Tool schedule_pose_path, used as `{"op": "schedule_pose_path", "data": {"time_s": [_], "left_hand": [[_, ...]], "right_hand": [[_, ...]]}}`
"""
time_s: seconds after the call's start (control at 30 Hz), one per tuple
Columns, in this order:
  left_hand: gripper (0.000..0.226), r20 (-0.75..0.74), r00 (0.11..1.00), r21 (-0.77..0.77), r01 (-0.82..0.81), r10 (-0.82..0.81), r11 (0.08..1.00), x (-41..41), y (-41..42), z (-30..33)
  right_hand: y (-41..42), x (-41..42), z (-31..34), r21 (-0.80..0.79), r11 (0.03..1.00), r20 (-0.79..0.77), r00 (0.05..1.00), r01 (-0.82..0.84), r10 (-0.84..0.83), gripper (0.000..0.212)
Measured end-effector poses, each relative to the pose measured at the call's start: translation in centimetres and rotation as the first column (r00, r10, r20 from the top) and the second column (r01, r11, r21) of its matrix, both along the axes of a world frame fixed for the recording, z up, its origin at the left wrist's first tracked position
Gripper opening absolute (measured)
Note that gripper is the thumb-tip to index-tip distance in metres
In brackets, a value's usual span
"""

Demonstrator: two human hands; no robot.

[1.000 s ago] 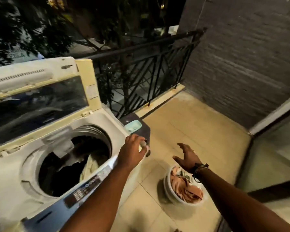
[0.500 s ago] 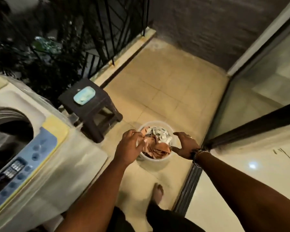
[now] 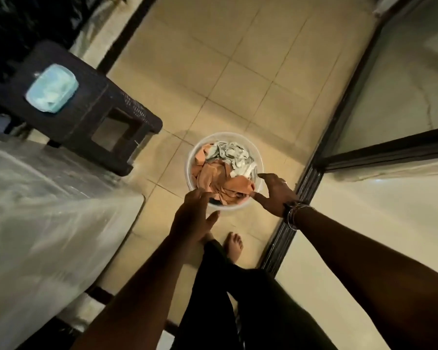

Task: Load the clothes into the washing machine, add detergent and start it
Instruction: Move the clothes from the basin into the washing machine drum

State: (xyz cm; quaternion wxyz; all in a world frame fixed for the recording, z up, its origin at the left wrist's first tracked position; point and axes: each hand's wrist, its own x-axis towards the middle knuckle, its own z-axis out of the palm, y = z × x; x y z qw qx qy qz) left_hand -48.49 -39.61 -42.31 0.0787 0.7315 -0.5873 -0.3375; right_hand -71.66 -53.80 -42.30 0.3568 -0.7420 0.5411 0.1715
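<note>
We reach down with both hands to the white bucket (image 3: 225,170) on the floor. Our left hand (image 3: 194,218) is over the near rim, with its fingers spread and its thumb out to the side. It holds nothing that we can see. Our right hand (image 3: 276,195) is at the right side of the rim, fingers apart, and its thumb just touches the orange cloth. It does not grip yet. We think the hands come from two sides so they can scoop up a big bunch at once.

The clothes (image 3: 223,173) sit piled in the bucket, orange ones near us and pale grey ones at the back. They are soft and loose, so some may slip out as we lift.

Our bare foot (image 3: 234,245) stands just behind the bucket. The washing machine (image 3: 48,210) is close on the left, with a shiny plastic cover on its side. A dark stool (image 3: 91,122) stands beside it, and a blue soap box (image 3: 51,88) lies on top. On the right is a dark door track (image 3: 299,203). The tiled floor (image 3: 238,72) past the bucket gives us room to move.
</note>
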Motion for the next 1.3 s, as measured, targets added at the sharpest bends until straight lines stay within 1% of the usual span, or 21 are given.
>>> {"op": "schedule_pose_path", "data": {"time_s": [0.07, 0.17, 0.3, 0.37, 0.43, 0.47, 0.5, 0.53, 0.57, 0.6, 0.67, 0.7, 0.8, 0.87, 0.9, 0.97, 1.03, 1.13, 1.2, 1.27, 1.3], "left_hand": [[0.055, -0.007, 0.999, 0.012, 0.048, -0.048, 0.999, -0.3, -1.7, -3.0], [0.06, -0.039, 0.994, -0.026, 0.097, -0.098, 0.995, -0.9, -5.0, -7.5], [0.065, -0.079, 0.987, -0.046, 0.138, -0.141, 0.989, -2.6, -11.0, -15.1], [0.062, -0.071, 0.989, -0.088, 0.12, -0.126, 0.989, -2.8, -13.6, -18.5], [0.062, -0.098, 0.993, -0.095, 0.055, -0.064, 0.994, -3.0, -16.0, -22.0], [0.061, -0.112, 0.993, -0.073, 0.016, -0.024, 0.997, -3.1, -16.7, -23.5], [0.06, -0.119, 0.993, -0.048, -0.002, -0.003, 0.999, -3.0, -17.2, -24.7], [0.06, -0.117, 0.993, -0.027, 0.002, -0.005, 1.0, -3.0, -17.4, -25.8], [0.063, -0.118, 0.993, -0.008, 0.016, -0.017, 1.0, -2.8, -17.4, -27.0], [0.067, -0.123, 0.992, 0.009, 0.028, -0.026, 1.0, -2.6, -16.9, -27.6], [0.073, -0.145, 0.989, 0.029, 0.03, -0.026, 0.999, -2.2, -15.6, -28.1], [0.072, -0.153, 0.988, 0.034, 0.025, -0.02, 0.999, -2.1, -15.1, -27.8], [0.07, -0.143, 0.99, 0.063, 0.014, -0.005, 0.998, -2.1, -14.3, -25.6], [0.081, -0.135, 0.991, 0.086, -0.004, 0.016, 0.996, -2.4, -13.9, -24.1], [0.087, -0.133, 0.991, 0.096, -0.014, 0.027, 0.995, -2.5, -13.8, -23.3], [0.097, -0.137, 0.989, 0.104, -0.035, 0.049, 0.994, -2.7, -13.8, -21.5], [0.102, -0.147, 0.987, 0.085, -0.056, 0.069, 0.995, -3.0, -14.2, -19.7], [0.108, -0.2, 0.979, -0.016, -0.054, 0.05, 0.998, -3.5, -14.5, -16.7], [0.108, -0.337, 0.93, -0.025, -0.166, 0.148, 0.986, -3.5, -14.6, -14.6], [0.096, -0.466, 0.837, 0.034, -0.306, 0.286, 0.951, -3.1, -14.7, -12.0], [0.09, -0.48, 0.814, 0.057, -0.343, 0.327, 0.938, -2.8, -14.7, -10.6]], "right_hand": [[-1.9, 0.6, -3.3, 0.011, 1.0, -0.003, 1.0, 0.005, -0.005, 0.071], [-5.2, 1.9, -8.6, 0.016, 0.999, 0.028, 0.999, 0.043, -0.043, 0.064], [-9.2, 3.6, -17.7, 0.023, 0.997, 0.023, 0.997, 0.068, -0.068, 0.067], [-10.5, 4.6, -22.1, 0.035, 0.999, 0.012, 0.999, -0.032, 0.031, 0.077], [-11.2, 5.0, -26.9, -0.005, 0.98, -0.088, 0.976, -0.201, 0.2, 0.092], [-11.2, 5.2, -28.8, -0.039, 0.963, -0.153, 0.954, -0.268, 0.259, 0.095], [-11.0, 5.3, -30.4, -0.063, 0.953, -0.202, 0.939, -0.295, 0.277, 0.091], [-10.7, 5.6, -31.8, -0.094, 0.949, -0.22, 0.936, -0.301, 0.275, 0.08], [-10.5, 6.1, -32.6, -0.123, 0.952, -0.21, 0.945, -0.281, 0.252, 0.068], [-10.4, 6.5, -32.9, -0.124, 0.967, -0.184, 0.963, -0.22, 0.196, 0.062], [-10.3, 7.0, -32.3, -0.106, 0.993, -0.096, 0.995, -0.043, 0.033, 0.053], [-10.4, 7.0, -31.5, -0.091, 0.996, -0.074, 0.997, -0.009, 0.002, 0.047], [-10.8, 6.5, -27.7, -0.11, 0.98, -0.101, 0.982, -0.168, 0.157, 0.039], [-10.8, 6.3, -24.9, -0.185, 0.951, -0.082, 0.968, -0.248, 0.237, 0.035], [-10.6, 6.3, -23.2, -0.23, 0.939, -0.062, 0.967, -0.256, 0.248, 0.036], [-10.3, 6.5, -20.0, -0.294, 0.941, 0.02, 0.983, -0.169, 0.183, 0.045], [-9.9, 6.9, -17.6, -0.298, 0.954, 0.132, 0.988, -0.041, 0.083, 0.045], [-9.2, 7.5, -13.6, -0.255, 0.96, 0.323, 0.946, 0.118, -0.03, 0.036], [-9.0, 7.9, -10.5, -0.201, 0.961, 0.405, 0.91, 0.189, -0.095, 0.031], [-8.9, 8.2, -7.3, -0.049, 0.967, 0.434, 0.878, 0.248, -0.203, 0.028], [-8.9, 8.4, -5.5, 0.06, 0.955, 0.465, 0.838, 0.292, -0.285, 0.03]]}}
